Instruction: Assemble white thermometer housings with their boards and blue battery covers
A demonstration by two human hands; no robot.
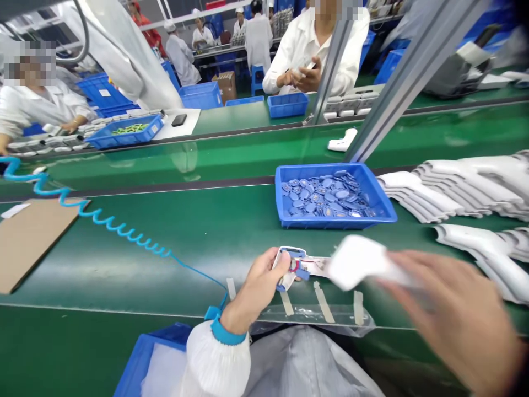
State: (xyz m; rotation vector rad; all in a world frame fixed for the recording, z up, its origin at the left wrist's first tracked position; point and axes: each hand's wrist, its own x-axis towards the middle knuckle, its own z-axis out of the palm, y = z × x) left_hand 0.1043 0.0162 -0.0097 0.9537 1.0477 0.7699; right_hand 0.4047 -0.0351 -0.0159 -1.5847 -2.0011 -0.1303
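At the near edge of the green worktop, the left hand pinches an open housing half, wiring bare, while the right hand grips a blurred white cover just beside it, apparently not yet joined, stacks of white shells untouched.

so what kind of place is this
Likely a factory assembly line: long green benches, a blue tray of small parts, stacked white plastic housings, and people in white coats working opposite.

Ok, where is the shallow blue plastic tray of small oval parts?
Head view: the blue plastic tray sits right of centre on the green worktop, beyond the left hand, stacked white plastic shells at its right.
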